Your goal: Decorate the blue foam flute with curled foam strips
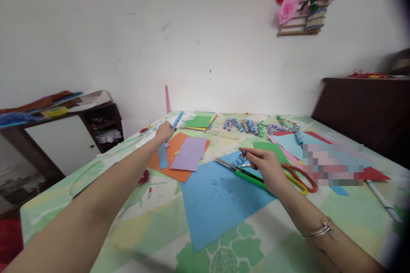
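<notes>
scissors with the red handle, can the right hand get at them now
Probably yes: the right hand is right over the scissors, nothing between, though its fingertips seem to pinch a curled blue strip already.

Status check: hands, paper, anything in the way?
Left hand out far, gripping blue strip. Right hand pinching curled blue strip over blue sheet. Scissors lie just beneath it.

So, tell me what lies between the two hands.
Head view: a purple sheet atop an orange sheet lies between the left hand and the right hand.
</notes>
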{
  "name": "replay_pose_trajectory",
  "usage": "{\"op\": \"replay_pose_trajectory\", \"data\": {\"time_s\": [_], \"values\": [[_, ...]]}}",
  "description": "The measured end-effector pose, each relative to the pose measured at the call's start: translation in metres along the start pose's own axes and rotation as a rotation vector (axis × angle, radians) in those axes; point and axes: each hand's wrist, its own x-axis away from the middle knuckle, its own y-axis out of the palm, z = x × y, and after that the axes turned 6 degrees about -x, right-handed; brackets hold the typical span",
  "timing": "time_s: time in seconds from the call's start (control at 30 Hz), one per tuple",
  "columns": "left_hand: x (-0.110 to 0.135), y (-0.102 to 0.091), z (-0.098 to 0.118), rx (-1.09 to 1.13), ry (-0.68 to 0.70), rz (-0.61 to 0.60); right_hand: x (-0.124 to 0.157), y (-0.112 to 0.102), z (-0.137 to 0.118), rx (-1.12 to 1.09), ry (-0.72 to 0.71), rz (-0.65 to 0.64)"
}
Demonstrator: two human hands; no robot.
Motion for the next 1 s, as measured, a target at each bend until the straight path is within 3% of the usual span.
{"op": "replay_pose_trajectory", "data": {"time_s": [0.13,0.3,0.37,0.43,0.7,1.0], "values": [[0.035,0.007,0.045,0.269,0.2,-0.035,0.0,-0.001,0.001,-0.067,0.039,-0.025],[0.102,0.022,0.104,0.455,0.483,-0.097,0.0,-0.001,-0.004,-0.112,0.027,0.011],[0.124,0.028,0.12,0.522,0.599,-0.134,0.001,-0.001,-0.008,-0.135,0.007,0.046],[0.14,0.035,0.13,0.554,0.627,-0.16,0.002,-0.001,-0.012,-0.158,-0.016,0.077],[0.174,0.052,0.138,0.701,0.558,-0.259,0.014,0.005,-0.026,-0.269,-0.078,0.127],[0.181,0.057,0.129,0.605,0.715,-0.246,0.022,0.009,-0.034,-0.19,-0.167,0.14]]}}
